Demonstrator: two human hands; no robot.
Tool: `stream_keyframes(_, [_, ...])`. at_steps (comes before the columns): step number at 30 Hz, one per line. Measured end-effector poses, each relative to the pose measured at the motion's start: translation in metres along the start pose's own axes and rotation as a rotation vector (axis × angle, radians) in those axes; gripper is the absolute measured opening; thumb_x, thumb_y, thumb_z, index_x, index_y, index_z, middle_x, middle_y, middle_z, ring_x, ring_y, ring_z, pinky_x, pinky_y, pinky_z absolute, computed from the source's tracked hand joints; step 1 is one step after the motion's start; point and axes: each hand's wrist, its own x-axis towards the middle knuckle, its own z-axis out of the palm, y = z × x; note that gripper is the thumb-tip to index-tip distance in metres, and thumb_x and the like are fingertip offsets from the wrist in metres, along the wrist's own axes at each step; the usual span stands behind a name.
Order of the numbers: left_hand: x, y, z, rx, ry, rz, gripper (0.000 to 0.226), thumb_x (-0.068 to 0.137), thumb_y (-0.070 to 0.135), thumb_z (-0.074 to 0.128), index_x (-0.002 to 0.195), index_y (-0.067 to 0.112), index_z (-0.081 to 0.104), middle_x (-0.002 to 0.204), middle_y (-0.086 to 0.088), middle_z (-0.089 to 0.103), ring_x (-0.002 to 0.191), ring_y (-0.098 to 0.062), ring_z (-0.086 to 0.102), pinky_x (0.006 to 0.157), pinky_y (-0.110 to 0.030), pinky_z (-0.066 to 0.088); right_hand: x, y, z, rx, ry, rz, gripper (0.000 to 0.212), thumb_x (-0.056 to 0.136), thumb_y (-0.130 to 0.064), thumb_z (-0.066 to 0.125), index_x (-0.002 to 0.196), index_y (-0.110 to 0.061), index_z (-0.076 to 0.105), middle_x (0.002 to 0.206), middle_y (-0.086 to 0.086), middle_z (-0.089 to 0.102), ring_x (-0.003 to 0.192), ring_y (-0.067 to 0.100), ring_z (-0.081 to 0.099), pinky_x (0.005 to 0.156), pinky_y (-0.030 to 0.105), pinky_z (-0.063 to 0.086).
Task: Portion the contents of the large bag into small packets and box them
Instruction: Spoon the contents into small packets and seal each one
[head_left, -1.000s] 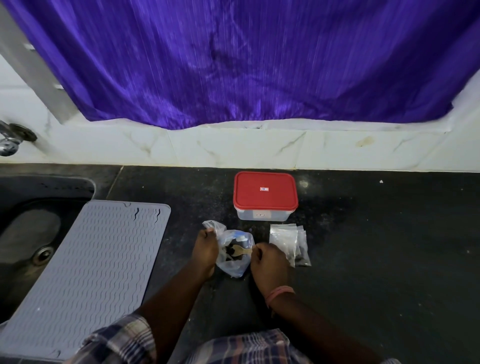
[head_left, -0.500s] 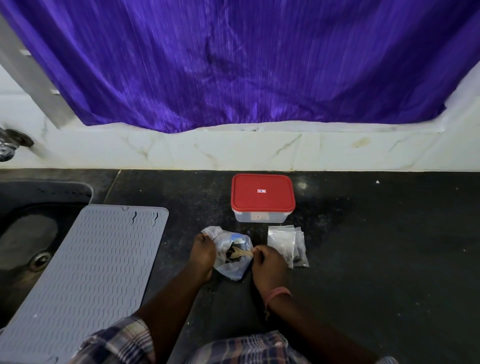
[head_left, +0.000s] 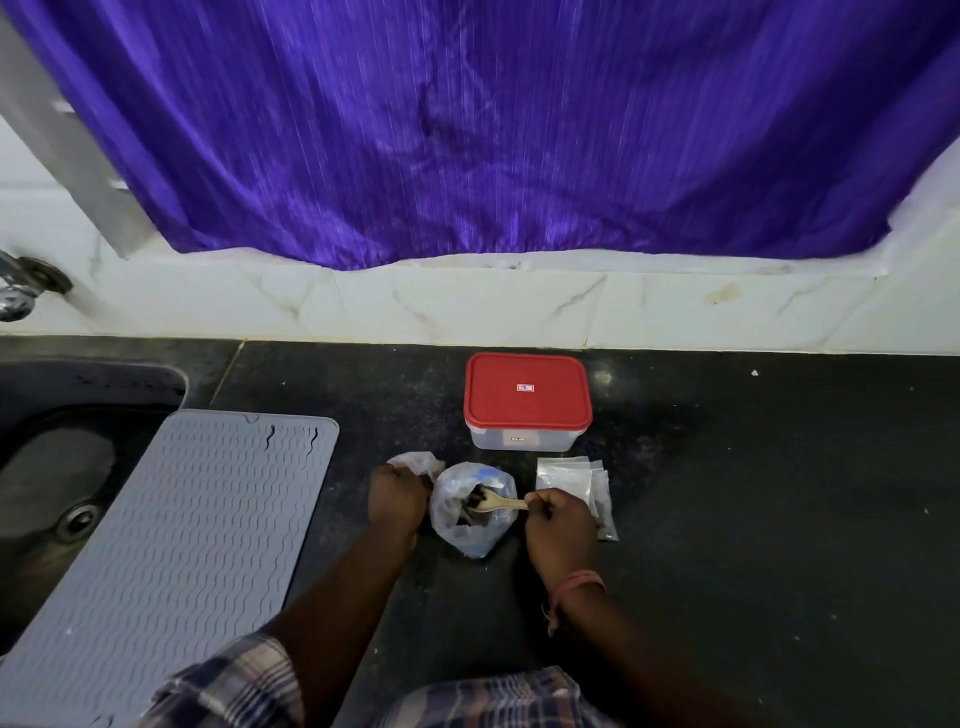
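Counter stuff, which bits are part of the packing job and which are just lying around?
In use: large bag, wooden spoon, small packets, red-lidded box, left hand, right hand.
Lying about: grey mat, sink, tap, purple curtain.

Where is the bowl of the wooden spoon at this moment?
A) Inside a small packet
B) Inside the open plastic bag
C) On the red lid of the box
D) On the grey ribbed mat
B: the right hand pinches the wooden spoon by its handle, and its bowl lies among the dark contents inside the large plastic bag, whose edge the left hand grips.
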Motion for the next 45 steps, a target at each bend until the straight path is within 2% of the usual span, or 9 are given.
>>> stream_keyframes(4, [0.005, 0.011, -0.014, -0.083, 0.139, -0.022, 0.027, 0.085, 0.030, 0.057, 0.098, 0.006, 0.061, 0.093, -0.016, 0.072, 0.083, -0.032, 0.072, 0.077, -0.047, 0.062, 0.002, 0.001, -0.007, -0.007, 0.002, 0.013, 0.016, 0.091, -0.009, 0.063, 0.091, -0.013, 0.079, 0.088, 0.004, 0.075, 0.087, 0.019, 0.068, 0.079, 0.024, 0.047])
stream_keyframes(9, [-0.014, 0.036, -0.028, 0.037, 0.232, 0.043, 0.010, 0.091, 0.016, 0.066, 0.099, 0.011, 0.063, 0.091, -0.004, 0.068, 0.077, -0.016, 0.064, 0.066, -0.028, 0.050, -0.002, 0.000, -0.011, 0.031, -0.019, 0.017, 0.016, 0.091, -0.011, 0.063, 0.088, -0.013, 0.078, 0.081, 0.002, 0.074, 0.082, 0.019, 0.068, 0.084, 0.035, 0.055])
stream_keyframes(12, [-0.016, 0.037, -0.030, 0.096, 0.206, 0.074, 0.016, 0.086, 0.014, 0.070, 0.098, 0.012, 0.061, 0.095, -0.006, 0.069, 0.083, -0.020, 0.066, 0.074, -0.034, 0.055, 0.000, -0.002, -0.013, 0.058, 0.009, 0.002, 0.015, 0.090, -0.010, 0.065, 0.084, -0.013, 0.079, 0.078, 0.003, 0.074, 0.081, 0.019, 0.068, 0.082, 0.033, 0.055])
stream_keyframes(17, [-0.018, 0.044, -0.030, 0.156, 0.189, 0.196, 0.041, 0.093, 0.014, 0.066, 0.131, 0.014, 0.053, 0.114, 0.003, 0.058, 0.099, -0.015, 0.058, 0.081, -0.027, 0.047, 0.000, -0.008, -0.023, 0.117, 0.014, -0.005, 0.015, 0.091, -0.008, 0.065, 0.083, -0.011, 0.078, 0.072, 0.000, 0.070, 0.072, 0.012, 0.064, 0.065, 0.019, 0.044])
stream_keyframes(21, [-0.013, 0.038, -0.035, 0.136, 0.113, 0.159, 0.029, 0.091, 0.024, 0.065, 0.120, 0.021, 0.063, 0.109, -0.006, 0.072, 0.090, -0.022, 0.072, 0.088, -0.046, 0.060, -0.002, -0.012, -0.025, 0.130, 0.021, -0.041, 0.016, 0.091, -0.012, 0.066, 0.081, -0.015, 0.078, 0.070, -0.004, 0.070, 0.072, 0.011, 0.065, 0.069, 0.025, 0.049])
stream_keyframes(25, [-0.015, 0.031, -0.032, 0.115, 0.093, 0.183, 0.029, 0.083, 0.024, 0.073, 0.111, 0.023, 0.067, 0.100, -0.003, 0.074, 0.085, -0.021, 0.074, 0.082, -0.048, 0.062, -0.005, -0.027, -0.024, 0.174, 0.012, -0.083, 0.014, 0.091, -0.017, 0.067, 0.081, -0.018, 0.077, 0.072, -0.007, 0.070, 0.073, 0.009, 0.064, 0.071, 0.025, 0.049])
stream_keyframes(35, [-0.032, 0.042, -0.027, 0.274, 0.020, 0.399, 0.034, 0.092, 0.015, 0.067, 0.125, 0.023, 0.072, 0.117, -0.002, 0.075, 0.107, -0.018, 0.070, 0.085, -0.022, 0.047, -0.006, -0.056, -0.001, 0.151, -0.031, -0.237, 0.012, 0.092, -0.015, 0.066, 0.086, -0.014, 0.076, 0.083, -0.005, 0.074, 0.083, 0.010, 0.067, 0.080, 0.029, 0.053])
stream_keyframes(42, [-0.037, 0.040, -0.031, 0.317, 0.017, 0.436, 0.042, 0.096, 0.013, 0.059, 0.136, 0.024, 0.064, 0.123, -0.007, 0.071, 0.106, -0.019, 0.069, 0.083, -0.024, 0.048, -0.007, -0.057, 0.004, 0.101, -0.030, -0.277, 0.013, 0.093, -0.014, 0.065, 0.087, -0.013, 0.076, 0.084, -0.002, 0.074, 0.082, 0.012, 0.067, 0.078, 0.029, 0.052])
stream_keyframes(45, [-0.042, 0.042, -0.029, 0.236, 0.024, 0.408, 0.040, 0.095, 0.019, 0.065, 0.134, 0.019, 0.064, 0.108, 0.000, 0.074, 0.099, -0.016, 0.069, 0.083, -0.028, 0.053, -0.007, -0.056, 0.006, 0.008, -0.023, -0.378, 0.012, 0.092, -0.013, 0.064, 0.091, -0.014, 0.076, 0.090, -0.002, 0.075, 0.086, 0.012, 0.067, 0.078, 0.026, 0.051])
